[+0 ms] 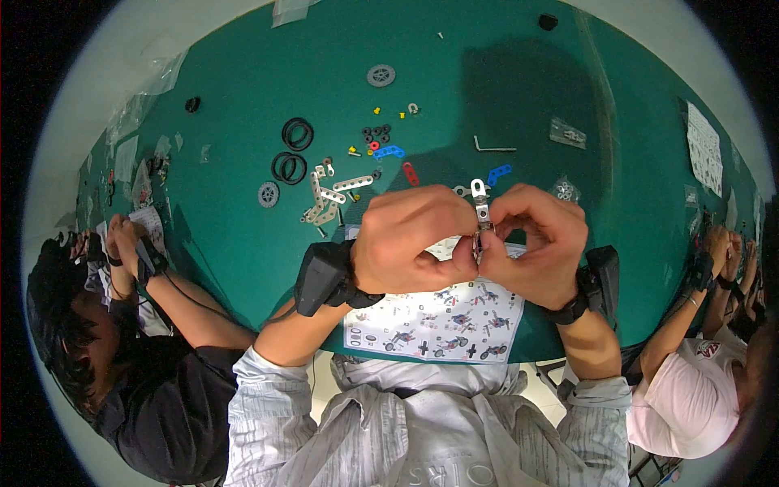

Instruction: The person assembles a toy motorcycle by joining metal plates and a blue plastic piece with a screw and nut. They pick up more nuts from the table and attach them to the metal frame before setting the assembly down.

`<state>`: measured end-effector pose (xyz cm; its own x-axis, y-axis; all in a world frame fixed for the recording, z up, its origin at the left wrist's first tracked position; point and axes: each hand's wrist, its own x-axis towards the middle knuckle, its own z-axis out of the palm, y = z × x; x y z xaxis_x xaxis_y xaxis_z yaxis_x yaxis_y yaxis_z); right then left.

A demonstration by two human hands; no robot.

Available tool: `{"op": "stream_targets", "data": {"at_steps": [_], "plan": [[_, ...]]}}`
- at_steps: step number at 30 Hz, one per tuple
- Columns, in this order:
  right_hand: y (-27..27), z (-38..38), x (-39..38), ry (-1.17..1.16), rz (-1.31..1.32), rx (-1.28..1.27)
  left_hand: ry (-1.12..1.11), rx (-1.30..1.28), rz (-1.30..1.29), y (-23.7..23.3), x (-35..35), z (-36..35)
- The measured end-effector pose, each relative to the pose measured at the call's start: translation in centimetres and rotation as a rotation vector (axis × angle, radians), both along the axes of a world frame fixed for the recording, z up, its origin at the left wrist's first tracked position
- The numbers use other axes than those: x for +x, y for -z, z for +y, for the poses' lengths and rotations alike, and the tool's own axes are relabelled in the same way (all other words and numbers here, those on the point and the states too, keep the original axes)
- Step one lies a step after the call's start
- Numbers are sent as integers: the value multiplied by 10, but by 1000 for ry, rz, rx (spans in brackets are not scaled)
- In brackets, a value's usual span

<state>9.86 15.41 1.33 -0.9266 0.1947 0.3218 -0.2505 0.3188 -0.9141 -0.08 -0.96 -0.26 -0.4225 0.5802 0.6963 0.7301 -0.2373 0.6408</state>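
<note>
Between my two hands, above the printed instruction sheet (pixel 434 321), a small silver metal assembly (pixel 481 203) stands with its holed end up. My left hand (pixel 414 237) pinches its lower part from the left, thumb and fingertips together. From the right, my right hand (pixel 535 239) grips the same lower part between thumb and curled fingers. The fingertips hide much of the lower end. Beyond my left hand lie perforated metal strips (pixel 324 195) and a red strip (pixel 410 173). A blue bracket (pixel 499 174) rests beyond my right hand.
Black rubber rings (pixel 297 134), grey wheels (pixel 380 75), black round parts (pixel 376 132), a hex key (pixel 494 148) and small bags (pixel 567 134) lie on the green table (pixel 268 73). Other people sit at left (pixel 170 390) and right (pixel 682 398).
</note>
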Motion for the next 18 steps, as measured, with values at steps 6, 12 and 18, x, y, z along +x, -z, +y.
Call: {"op": "stream_targets", "data": {"at_steps": [6, 12, 18], "plan": [[-2, 0, 1, 25, 7, -13, -43, -66, -114, -8, 3, -1], [-3, 3, 3, 76, 11, 29, -133, -49, 18, -5, 5, 1], [-3, 0, 2, 132, 37, 75, -187, -65, 27, -5, 9, 0]]}}
